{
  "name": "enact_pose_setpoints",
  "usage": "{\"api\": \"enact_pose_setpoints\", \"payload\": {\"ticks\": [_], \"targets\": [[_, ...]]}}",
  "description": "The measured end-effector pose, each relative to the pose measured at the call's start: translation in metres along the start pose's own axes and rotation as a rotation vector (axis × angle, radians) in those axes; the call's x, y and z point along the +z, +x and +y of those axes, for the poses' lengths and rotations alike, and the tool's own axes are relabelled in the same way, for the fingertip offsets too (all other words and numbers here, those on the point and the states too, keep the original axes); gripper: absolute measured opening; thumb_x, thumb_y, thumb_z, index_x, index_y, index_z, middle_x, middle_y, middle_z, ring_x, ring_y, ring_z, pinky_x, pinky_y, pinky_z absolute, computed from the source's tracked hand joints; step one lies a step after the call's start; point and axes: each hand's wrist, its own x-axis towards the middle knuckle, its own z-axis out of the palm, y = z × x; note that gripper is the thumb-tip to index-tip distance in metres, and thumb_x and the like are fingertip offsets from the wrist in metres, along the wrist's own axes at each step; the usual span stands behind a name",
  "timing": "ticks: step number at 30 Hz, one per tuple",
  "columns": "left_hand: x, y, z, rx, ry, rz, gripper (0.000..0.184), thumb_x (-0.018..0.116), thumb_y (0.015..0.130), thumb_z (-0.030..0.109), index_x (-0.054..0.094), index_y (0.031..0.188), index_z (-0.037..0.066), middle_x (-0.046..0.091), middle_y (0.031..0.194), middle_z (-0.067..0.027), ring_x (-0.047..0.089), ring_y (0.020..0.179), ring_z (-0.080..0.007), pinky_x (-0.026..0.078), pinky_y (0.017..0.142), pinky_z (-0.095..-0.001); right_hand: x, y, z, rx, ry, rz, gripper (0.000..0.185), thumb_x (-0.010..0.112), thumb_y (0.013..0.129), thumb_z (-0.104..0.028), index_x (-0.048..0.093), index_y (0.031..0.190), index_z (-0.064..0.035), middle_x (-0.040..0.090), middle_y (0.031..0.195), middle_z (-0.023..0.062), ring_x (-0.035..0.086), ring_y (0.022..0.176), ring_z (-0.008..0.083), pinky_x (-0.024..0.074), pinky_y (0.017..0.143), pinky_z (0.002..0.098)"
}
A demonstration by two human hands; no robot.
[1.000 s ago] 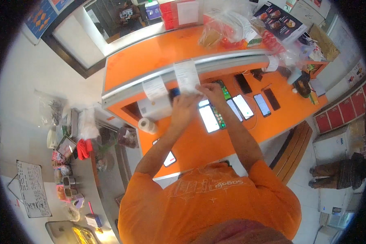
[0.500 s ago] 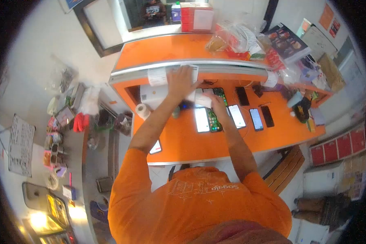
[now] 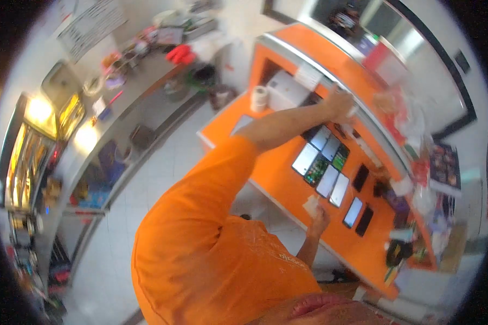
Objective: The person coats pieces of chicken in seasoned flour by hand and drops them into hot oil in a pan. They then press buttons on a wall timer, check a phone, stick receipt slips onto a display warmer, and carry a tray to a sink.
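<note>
My left hand [image 3: 339,104] is raised at the front edge of the orange upper shelf, near where a white slip [image 3: 307,77] hangs. Its fingers are smeared by motion. My right hand [image 3: 320,219], low over the near edge of the orange counter [image 3: 279,181], grips a small folded white paper [image 3: 311,206]. Between the hands lie several phones, with one lit white screen [image 3: 305,158] at the left of the group and another [image 3: 339,189] nearer the right. A white box-shaped device [image 3: 287,91] stands under the shelf, beside a paper roll [image 3: 259,98].
Plastic bags [image 3: 412,122] and a red box [image 3: 385,60] sit on the upper shelf. Dark phones [image 3: 364,220] lie at the counter's right. Along the left runs a side counter [image 3: 106,127] with jars and a lit glass case [image 3: 32,119]. A person [image 3: 344,20] is beyond the shelf.
The view has swung left and tilted. My right hand has drawn back from the phones to the counter's near edge, holding the folded paper. My left hand has stayed up by the shelf edge.
</note>
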Motion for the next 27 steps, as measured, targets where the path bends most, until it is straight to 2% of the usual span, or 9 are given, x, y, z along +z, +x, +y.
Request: {"api": "enact_pose_setpoints", "payload": {"ticks": [5, 9, 13, 16, 19, 20, 21, 23, 27], "targets": [[0.065, 0.017, 0.006, -0.117, 0.141, 0.291, 0.086, 0.048, 0.074, 0.071, 0.048, 0.131, 0.007, 0.047, 0.134, -0.0105, 0.033, 0.133, -0.0251, 0.005, 0.109, -0.0622, 0.023, -0.046, -0.037, -0.040, -0.138, 0.026, 0.026, 0.060, 0.083, -0.010, 0.062, 0.104, 0.0043, 0.061, 0.104, 0.0121, 0.057, 0.097, 0.0227, 0.0475, 0.083, 0.0362], [-0.008, -0.012, 0.018, -0.165, -0.089, -0.102, 0.088, 0.040, 0.079, 0.071, 0.033, 0.142, 0.011, 0.028, 0.149, -0.0122, 0.022, 0.140, -0.0265, -0.005, 0.108, -0.0635, 0.049, -0.059, -0.069, -0.098, -0.316, 0.109, 0.027, 0.060, 0.085, -0.014, 0.063, 0.104, 0.0040, 0.061, 0.109, 0.0156, 0.057, 0.099, 0.0267, 0.0470, 0.082, 0.0398], [0.014, -0.064, -0.014, 0.014, -0.109, 0.634, 0.087, 0.054, 0.076, 0.065, 0.026, 0.144, 0.020, 0.047, 0.131, -0.0122, 0.038, 0.129, -0.0289, 0.001, 0.107, -0.0672, 0.078, -0.037, -0.051, -0.307, -0.449, -0.004, 0.029, 0.058, 0.085, -0.011, 0.061, 0.110, 0.0050, 0.058, 0.118, 0.0183, 0.054, 0.106, 0.0296, 0.0433, 0.089, 0.0396], [-0.040, -0.201, -0.050, -0.070, -0.370, 0.384, 0.077, 0.051, 0.080, 0.064, 0.036, 0.140, 0.018, 0.048, 0.131, -0.0119, 0.040, 0.128, -0.0289, 0.013, 0.104, -0.0675, 0.176, -0.069, -0.094, -0.281, -0.279, -0.090, 0.033, 0.056, 0.084, -0.006, 0.059, 0.114, 0.0075, 0.056, 0.121, 0.0187, 0.051, 0.111, 0.0292, 0.0386, 0.098, 0.0385], [-0.095, -0.390, -0.085, -0.527, -0.382, -0.131, 0.058, 0.046, 0.087, 0.060, 0.063, 0.112, 0.011, 0.062, 0.107, -0.0122, 0.055, 0.108, -0.0287, 0.039, 0.090, -0.0522, 0.289, -0.144, -0.123, -0.141, -0.029, -0.239, 0.034, 0.055, 0.085, -0.003, 0.057, 0.117, 0.0072, 0.055, 0.121, 0.0192, 0.050, 0.114, 0.0278, 0.0391, 0.098, 0.0375], [-0.059, -0.458, -0.111, -0.571, -0.752, -0.190, 0.052, 0.045, 0.092, 0.051, 0.064, 0.111, 0.006, 0.064, 0.104, -0.0134, 0.058, 0.102, -0.0289, 0.044, 0.087, -0.0451, 0.327, -0.181, -0.132, -0.022, 0.112, -0.367, 0.034, 0.057, 0.084, -0.002, 0.057, 0.117, 0.0062, 0.057, 0.119, 0.0180, 0.051, 0.113, 0.0263, 0.0406, 0.096, 0.0365], [-0.110, -0.522, -0.107, -0.632, -1.177, -0.030, 0.046, 0.046, 0.095, 0.041, 0.062, 0.113, 0.002, 0.065, 0.107, -0.0127, 0.059, 0.101, -0.0252, 0.047, 0.085, -0.0394, 0.361, -0.217, -0.136, 0.108, 0.252, -0.492, 0.034, 0.058, 0.084, -0.001, 0.057, 0.117, 0.0052, 0.058, 0.116, 0.0167, 0.052, 0.111, 0.0248, 0.0421, 0.095, 0.0354], [-0.124, -0.644, -0.118, -1.070, -1.603, 0.232, 0.041, 0.051, 0.094, 0.034, 0.061, 0.114, 0.000, 0.065, 0.105, -0.0105, 0.060, 0.098, -0.0198, 0.048, 0.084, -0.0344, 0.419, -0.269, -0.104, -0.133, -0.092, -0.941, 0.028, 0.061, 0.083, -0.002, 0.062, 0.111, 0.0009, 0.061, 0.113, 0.0104, 0.056, 0.105, 0.0187, 0.0476, 0.084, 0.0299], [-0.207, -0.821, -0.110, -1.349, -1.262, 0.577, 0.034, 0.056, 0.092, 0.027, 0.061, 0.112, 0.000, 0.065, 0.104, -0.0090, 0.060, 0.091, -0.0155, 0.048, 0.080, -0.0302, 0.525, -0.416, -0.076, -0.002, -0.038, -1.520, 0.022, 0.063, 0.083, -0.004, 0.062, 0.104, -0.0003, 0.062, 0.107, 0.0084, 0.057, 0.099, 0.0165, 0.0478, 0.083, 0.0286]]}}
